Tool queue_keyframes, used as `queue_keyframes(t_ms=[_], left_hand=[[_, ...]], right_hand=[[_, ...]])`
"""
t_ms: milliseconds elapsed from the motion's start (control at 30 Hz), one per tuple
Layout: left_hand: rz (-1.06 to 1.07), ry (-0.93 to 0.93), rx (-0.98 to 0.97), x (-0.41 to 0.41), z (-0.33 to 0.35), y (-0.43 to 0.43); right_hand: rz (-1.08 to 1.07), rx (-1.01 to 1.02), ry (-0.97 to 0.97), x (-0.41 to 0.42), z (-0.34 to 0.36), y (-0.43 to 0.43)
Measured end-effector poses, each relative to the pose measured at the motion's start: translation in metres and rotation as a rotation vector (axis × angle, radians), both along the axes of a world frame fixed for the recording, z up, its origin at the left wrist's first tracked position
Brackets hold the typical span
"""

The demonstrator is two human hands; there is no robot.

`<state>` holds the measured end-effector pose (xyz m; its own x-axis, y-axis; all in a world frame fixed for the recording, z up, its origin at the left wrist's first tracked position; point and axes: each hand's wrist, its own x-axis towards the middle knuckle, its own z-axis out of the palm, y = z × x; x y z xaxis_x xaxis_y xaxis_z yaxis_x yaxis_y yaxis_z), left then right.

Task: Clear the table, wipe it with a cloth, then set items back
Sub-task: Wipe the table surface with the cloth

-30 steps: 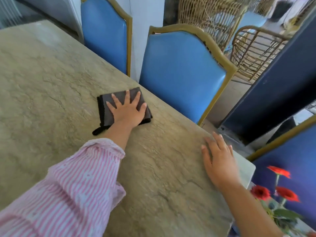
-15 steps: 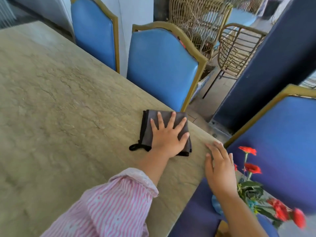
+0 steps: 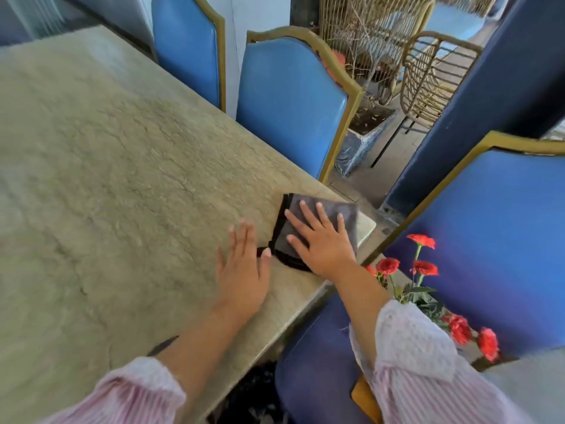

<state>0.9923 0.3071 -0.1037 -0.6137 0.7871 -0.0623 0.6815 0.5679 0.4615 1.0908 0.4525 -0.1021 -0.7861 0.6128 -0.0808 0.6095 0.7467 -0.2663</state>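
A folded dark grey cloth (image 3: 345, 212) lies at the near right corner of the beige stone table (image 3: 122, 179). My right hand (image 3: 321, 243) presses flat on top of the cloth with its fingers spread. My left hand (image 3: 241, 276) rests palm down on the bare tabletop just left of the cloth; its thumb is beside the cloth's black loop. Both arms wear pink striped sleeves.
Two blue padded chairs (image 3: 290, 99) stand along the table's far side, and a third (image 3: 489, 240) at the right end. Red flowers (image 3: 423, 267) stand low beside that third chair. A rattan chair (image 3: 428, 78) and a planter (image 3: 363, 133) sit behind.
The cloth slid along the table to its right corner. My left hand came off it and now lies on the table, while my right hand took over pressing the cloth.
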Motion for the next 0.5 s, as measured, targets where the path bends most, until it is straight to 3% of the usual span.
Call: queue_keyframes(t_ms=[100, 267, 500], left_hand=[[0.001, 0.112, -0.093, 0.009, -0.010, -0.022], [-0.034, 0.202, -0.169, 0.008, -0.016, -0.018], [-0.024, 0.163, -0.131, 0.008, -0.016, -0.019]], right_hand=[[-0.014, 0.034, -0.057, -0.003, -0.005, 0.019], [-0.264, -0.010, -0.157, -0.007, -0.001, 0.041], [-0.235, 0.026, -0.031, 0.021, -0.010, -0.032]])
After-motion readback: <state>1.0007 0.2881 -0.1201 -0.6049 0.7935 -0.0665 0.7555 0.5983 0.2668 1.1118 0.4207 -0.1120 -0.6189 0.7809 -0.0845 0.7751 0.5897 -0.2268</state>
